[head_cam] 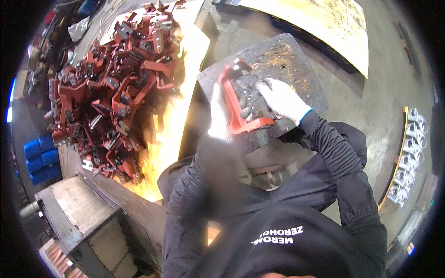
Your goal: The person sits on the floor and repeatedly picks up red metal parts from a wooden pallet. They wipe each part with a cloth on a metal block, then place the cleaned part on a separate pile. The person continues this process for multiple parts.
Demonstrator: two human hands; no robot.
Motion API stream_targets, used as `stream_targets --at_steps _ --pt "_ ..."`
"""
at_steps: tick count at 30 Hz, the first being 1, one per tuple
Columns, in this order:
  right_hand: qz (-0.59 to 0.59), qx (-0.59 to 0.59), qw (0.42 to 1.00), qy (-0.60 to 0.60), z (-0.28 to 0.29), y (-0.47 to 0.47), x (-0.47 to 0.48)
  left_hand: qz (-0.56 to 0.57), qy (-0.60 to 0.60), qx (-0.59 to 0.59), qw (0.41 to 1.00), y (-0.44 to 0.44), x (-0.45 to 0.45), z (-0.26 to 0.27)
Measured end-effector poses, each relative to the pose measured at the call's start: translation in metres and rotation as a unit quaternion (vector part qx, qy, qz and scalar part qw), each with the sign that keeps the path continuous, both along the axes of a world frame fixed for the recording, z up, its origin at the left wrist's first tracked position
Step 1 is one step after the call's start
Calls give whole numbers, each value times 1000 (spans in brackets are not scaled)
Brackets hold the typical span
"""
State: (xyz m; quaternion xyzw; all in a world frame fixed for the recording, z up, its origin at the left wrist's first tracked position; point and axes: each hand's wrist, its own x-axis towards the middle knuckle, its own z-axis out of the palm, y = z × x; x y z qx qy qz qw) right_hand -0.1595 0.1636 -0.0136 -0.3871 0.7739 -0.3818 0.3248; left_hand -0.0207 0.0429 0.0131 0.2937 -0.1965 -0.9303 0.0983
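My left hand (218, 111), in a white glove, grips the long side of a red-painted metal bracket (232, 99). Grey glove fingertips show on the inner side of the bracket. The bracket is over a dark, worn work plate (292, 66), its forked end pointing away from me and its foot towards me. Small bright bits lie scattered on the plate. To the right of the bracket, my right hand (285, 99), also in a white glove, is over the plate with its fingers bent. Whether it holds something small is hidden.
A large heap of red metal brackets (114, 87) covers a brightly lit board (194, 45) on the left. Nearer me stands a metal-topped box (81, 205). Silvery metal parts (406, 156) line the far right. A pale panel (323, 24) lies beyond the plate.
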Motion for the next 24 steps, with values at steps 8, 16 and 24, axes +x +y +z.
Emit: stream_targets --at_steps 8,16,24 --pt "31 39 997 66 13 3 11 12 86 -60 994 22 -8 8" --pt "15 35 998 54 9 6 6 4 77 -64 995 28 -13 3" --pt "-16 86 994 -66 8 2 11 1 65 -65 996 34 -13 -4"
